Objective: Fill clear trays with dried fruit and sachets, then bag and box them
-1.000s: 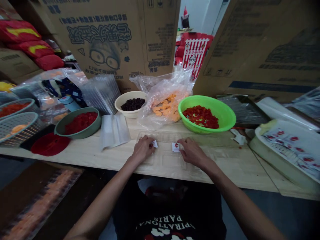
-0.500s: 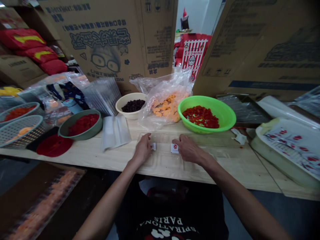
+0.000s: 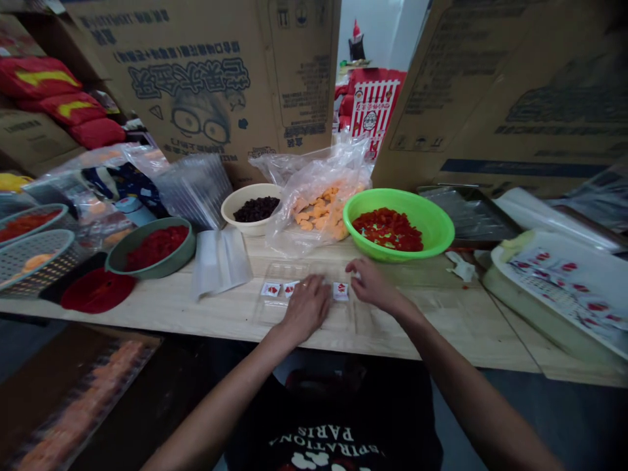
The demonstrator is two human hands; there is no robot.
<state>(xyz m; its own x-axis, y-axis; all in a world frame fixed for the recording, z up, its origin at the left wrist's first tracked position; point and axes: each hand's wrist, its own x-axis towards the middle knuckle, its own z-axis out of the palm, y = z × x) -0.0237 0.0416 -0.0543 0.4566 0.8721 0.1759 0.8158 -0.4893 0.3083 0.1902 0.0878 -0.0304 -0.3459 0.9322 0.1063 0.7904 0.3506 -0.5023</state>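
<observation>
Head view, fingers outward. Right-hand fingertips [image 3: 352,267] bunched together, the right hand [image 3: 375,284] angled in from the right; a small white square sachet with red print [image 3: 340,291] lies just beside them, to the left and slightly toward the body. Its long axis cannot be read, nor can any pinch be confirmed. Left hand [image 3: 305,311] lies palm-down, fingers close together, over a clear plastic blister tray [image 3: 277,271]. A second sachet [image 3: 290,288] lies just beside those fingers, a third sachet [image 3: 270,289] further left. Right hand is nearer the first sachet, left hand nearer the other two. Beneath everything runs a pale wooden tabletop [image 3: 417,327].
</observation>
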